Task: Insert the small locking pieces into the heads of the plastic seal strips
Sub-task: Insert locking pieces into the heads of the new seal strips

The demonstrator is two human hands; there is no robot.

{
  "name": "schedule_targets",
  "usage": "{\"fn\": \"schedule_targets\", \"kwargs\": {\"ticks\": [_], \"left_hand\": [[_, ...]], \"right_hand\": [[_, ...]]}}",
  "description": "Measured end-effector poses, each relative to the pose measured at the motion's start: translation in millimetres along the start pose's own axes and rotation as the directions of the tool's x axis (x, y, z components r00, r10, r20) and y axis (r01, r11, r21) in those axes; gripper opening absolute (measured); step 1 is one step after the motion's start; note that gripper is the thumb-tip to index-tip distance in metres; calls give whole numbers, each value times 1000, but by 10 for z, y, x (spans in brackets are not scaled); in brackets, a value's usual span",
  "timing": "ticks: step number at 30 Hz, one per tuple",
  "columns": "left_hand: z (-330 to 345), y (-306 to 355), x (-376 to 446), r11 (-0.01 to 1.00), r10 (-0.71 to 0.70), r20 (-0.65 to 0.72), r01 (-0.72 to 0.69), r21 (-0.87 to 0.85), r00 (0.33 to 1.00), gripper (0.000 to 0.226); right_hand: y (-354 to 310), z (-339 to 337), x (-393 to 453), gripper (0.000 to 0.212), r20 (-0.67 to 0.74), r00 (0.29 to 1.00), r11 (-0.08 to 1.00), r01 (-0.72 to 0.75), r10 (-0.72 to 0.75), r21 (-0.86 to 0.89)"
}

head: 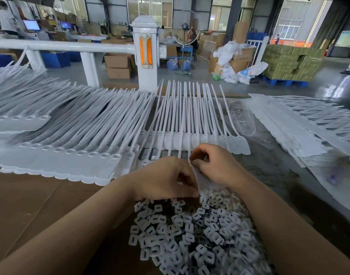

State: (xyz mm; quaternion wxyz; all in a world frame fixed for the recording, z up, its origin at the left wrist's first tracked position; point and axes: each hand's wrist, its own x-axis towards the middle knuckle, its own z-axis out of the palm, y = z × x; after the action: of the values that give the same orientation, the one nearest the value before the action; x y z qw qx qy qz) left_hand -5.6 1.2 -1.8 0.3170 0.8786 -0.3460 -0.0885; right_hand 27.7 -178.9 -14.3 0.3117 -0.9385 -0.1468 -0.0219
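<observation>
Seal strip [198, 175] sits pinched between your left hand [166, 178] and right hand [217, 165], held together above the locking pieces [190, 231] at the bench's near edge, keeping refills close.

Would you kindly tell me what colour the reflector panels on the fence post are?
Orange; the reflector panels sit on the white fence post, seen in the head view.

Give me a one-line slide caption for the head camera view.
Both hands, left and right, hold one seal strip head above a pile of locking pieces, with strip rows laid out behind.
</observation>
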Motion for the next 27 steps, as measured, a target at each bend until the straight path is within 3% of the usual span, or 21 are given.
{"fn": "schedule_targets", "kwargs": {"ticks": [8, 16, 27], "left_hand": [[-121, -34, -38, 945, -80, 29, 86, -315, 996, 8], [-190, -72, -59, 935, -110, 105, 139, -326, 988, 17], [-175, -190, -19, 843, -286, -226, 133, -521, 931, 13]], "right_hand": [[43, 13, -1, 16, -35, 999, 999, 1, 0, 36], [37, 13, 1, 19, -53, 999, 998, 4, -1, 65], [-82, -76, -81, 11, -5, 997, 943, 75, -78, 323]]}}
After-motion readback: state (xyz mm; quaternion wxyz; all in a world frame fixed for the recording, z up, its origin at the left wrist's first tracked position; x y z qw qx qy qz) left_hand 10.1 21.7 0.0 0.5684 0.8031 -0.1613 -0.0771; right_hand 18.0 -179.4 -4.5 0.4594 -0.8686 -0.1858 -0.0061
